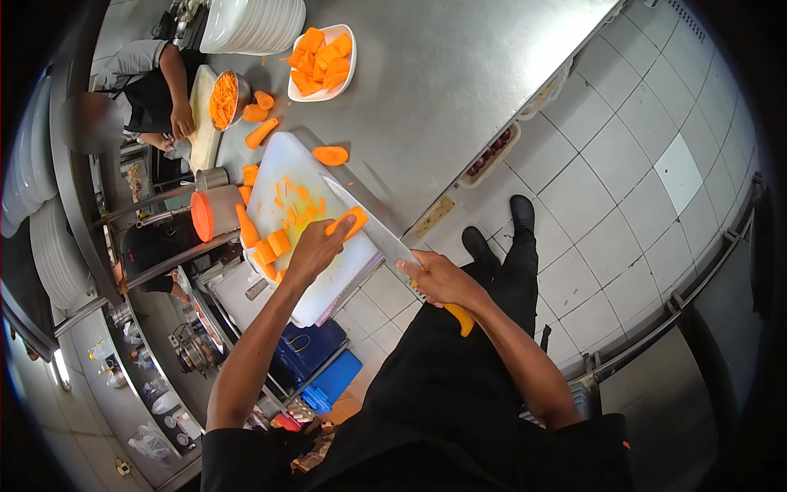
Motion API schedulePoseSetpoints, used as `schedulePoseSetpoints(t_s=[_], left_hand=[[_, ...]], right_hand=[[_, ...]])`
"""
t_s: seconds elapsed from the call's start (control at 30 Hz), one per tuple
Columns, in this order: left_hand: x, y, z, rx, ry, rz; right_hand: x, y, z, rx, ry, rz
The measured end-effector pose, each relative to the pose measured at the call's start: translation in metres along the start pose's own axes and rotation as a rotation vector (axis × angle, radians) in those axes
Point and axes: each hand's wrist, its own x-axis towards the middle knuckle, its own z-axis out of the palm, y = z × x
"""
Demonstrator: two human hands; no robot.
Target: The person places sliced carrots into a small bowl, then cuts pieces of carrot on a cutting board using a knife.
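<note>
My left hand (314, 252) is closed on a carrot piece (354, 220), holding it over the white cutting board (283, 160). In my right hand (443, 279) is a knife with a yellow handle (464, 320). Its long blade (379, 233) reaches across the board's right edge, close beside the held carrot. Small orange scraps (297, 201) lie scattered on the board. Several cut carrot chunks (275, 244) sit along its left side, near my left wrist. A carrot piece (330, 156) rests on the steel table just beyond the board.
On the steel table (426, 82) stand a white bowl of carrot chunks (348, 80), a metal bowl of carrot strips (224, 100) and stacked white plates (254, 25). Across the table, another person's hand (182, 120) is over a pale board (203, 123). Blue containers (334, 381) are below.
</note>
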Motion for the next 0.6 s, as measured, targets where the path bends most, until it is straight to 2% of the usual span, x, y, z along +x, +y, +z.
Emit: schedulePoseSetpoints(t_s=[0.13,0.2,0.33,0.43,0.5,0.53,0.6], left_hand=[[-0.005,0.009,-0.002,0.03,0.04,0.001],[-0.003,0.013,-0.01,0.044,-0.138,-0.096],[-0.002,0.013,-0.008,0.056,-0.102,-0.077],[-0.002,0.009,-0.007,0.071,-0.091,-0.091],[0.003,-0.003,-0.005,0.067,-0.104,-0.05],[-0.001,-0.004,-0.005,0.058,-0.098,-0.043],[-0.012,-0.006,-0.001,-0.166,-0.011,-0.029]], right_hand=[[0.004,-0.001,0.002,0.003,0.002,0.009],[0.008,0.002,0.002,0.047,-0.019,0.004],[0.013,-0.001,-0.001,0.113,-0.058,0.012],[0.012,0.003,0.002,0.244,-0.079,0.047],[0.01,0.009,-0.001,0.457,-0.147,0.082],[0.005,0.009,-0.003,0.445,-0.144,0.079],[-0.006,0.007,-0.012,0.46,-0.104,0.014]])
